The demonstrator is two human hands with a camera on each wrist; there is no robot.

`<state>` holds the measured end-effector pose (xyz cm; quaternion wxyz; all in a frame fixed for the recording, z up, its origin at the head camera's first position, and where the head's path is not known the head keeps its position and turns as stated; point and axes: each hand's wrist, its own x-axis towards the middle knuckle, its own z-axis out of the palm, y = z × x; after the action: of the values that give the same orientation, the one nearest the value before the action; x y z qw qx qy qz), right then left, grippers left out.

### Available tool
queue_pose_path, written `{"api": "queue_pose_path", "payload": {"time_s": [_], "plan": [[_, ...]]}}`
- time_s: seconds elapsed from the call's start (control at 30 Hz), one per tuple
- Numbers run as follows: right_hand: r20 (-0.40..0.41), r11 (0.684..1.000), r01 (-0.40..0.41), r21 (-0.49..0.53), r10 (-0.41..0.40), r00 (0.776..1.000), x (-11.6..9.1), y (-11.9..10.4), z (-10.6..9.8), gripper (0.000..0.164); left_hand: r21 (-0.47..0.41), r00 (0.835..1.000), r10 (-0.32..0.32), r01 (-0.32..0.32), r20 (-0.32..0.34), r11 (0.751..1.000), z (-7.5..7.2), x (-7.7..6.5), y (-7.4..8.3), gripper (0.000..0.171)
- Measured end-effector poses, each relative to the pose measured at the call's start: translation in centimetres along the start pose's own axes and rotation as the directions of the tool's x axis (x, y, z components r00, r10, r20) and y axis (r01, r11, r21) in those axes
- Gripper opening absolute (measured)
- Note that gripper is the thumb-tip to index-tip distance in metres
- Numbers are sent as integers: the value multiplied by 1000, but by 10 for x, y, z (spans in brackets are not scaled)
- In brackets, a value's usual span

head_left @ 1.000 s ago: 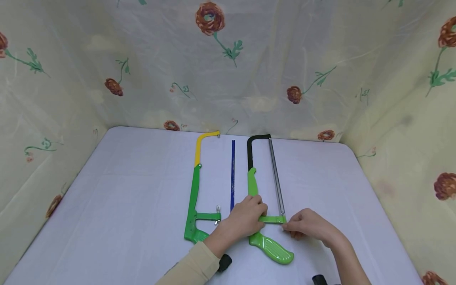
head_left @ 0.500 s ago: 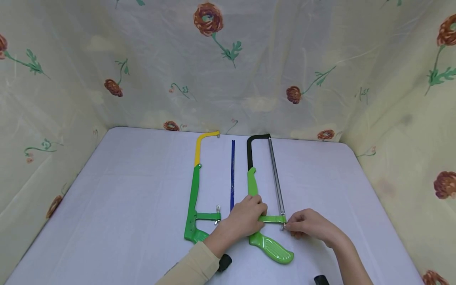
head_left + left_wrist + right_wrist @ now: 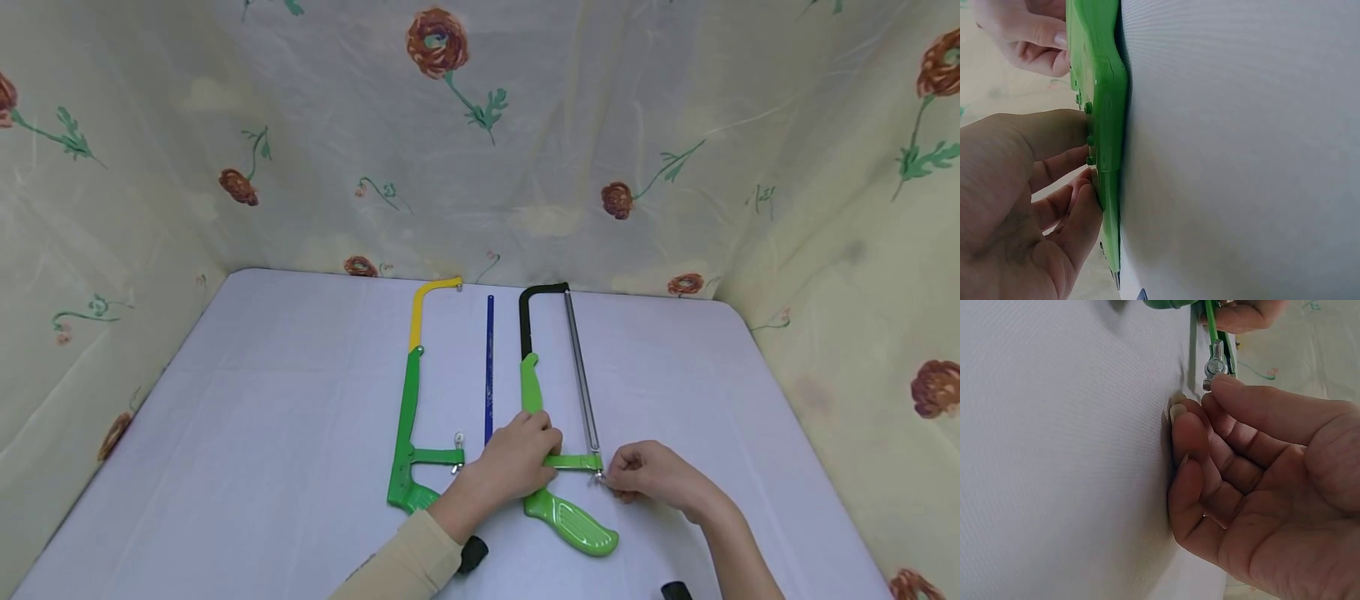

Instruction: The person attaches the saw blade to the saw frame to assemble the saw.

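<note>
A light green hacksaw with a black front frame lies on the white table, its grey blade running along the right side. My left hand grips its frame near the crossbar; in the left wrist view, thumb and fingers are against the green frame. At the crossbar's right end is a metal wing nut. My right hand pinches a wing of that nut between thumb and index finger. The other fingers curl close to the tablecloth in the right wrist view.
Left of my left hand lies a second hacksaw, dark green and yellow, without a blade in its frame; my forearm covers part of its handle. A loose blue blade lies between the saws. Flower-patterned curtains surround the table.
My right thumb and fingers have shifted slightly right, so the wing nut shows more and stands at a different angle. The left hand and the saw stay put.
</note>
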<state>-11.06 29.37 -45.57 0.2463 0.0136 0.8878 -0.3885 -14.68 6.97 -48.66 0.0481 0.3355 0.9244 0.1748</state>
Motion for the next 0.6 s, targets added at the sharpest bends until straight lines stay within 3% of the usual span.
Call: {"api": "queue_pose_path", "payload": {"time_s": [0.6], "plan": [[5,999,23,-30,-23,1000,-1,1,2,12,-5,1000,2,-2,-1,1000,-4,-2,2,17]]}}
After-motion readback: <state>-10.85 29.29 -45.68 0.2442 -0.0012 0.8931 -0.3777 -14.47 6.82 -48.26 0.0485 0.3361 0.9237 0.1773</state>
